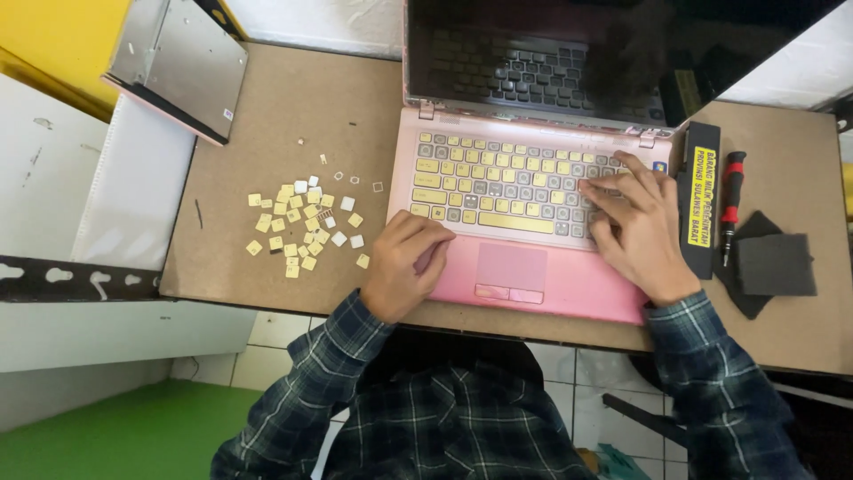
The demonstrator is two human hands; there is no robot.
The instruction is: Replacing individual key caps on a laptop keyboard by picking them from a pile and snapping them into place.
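Presently my right hand [641, 233] spreads its fingers [613, 188] on the pink laptop's keyboard [506, 185]; my left hand [404, 267] rests curled, empty, on the palm rest [569, 284].

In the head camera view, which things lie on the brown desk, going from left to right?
Silver metal drive casing → pile of loose yellow keycaps → open pink laptop → long black battery with yellow label → red-and-black screwdriver → dark grey foam pads.

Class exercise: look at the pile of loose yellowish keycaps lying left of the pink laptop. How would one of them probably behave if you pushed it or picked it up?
Each loose keycap looks small, thin and flat, so it is probably very light and would slide across the smooth brown board rather than roll. Being so small, it may be fiddly to pinch and easy to flick away. The pile would likely scatter if swept.
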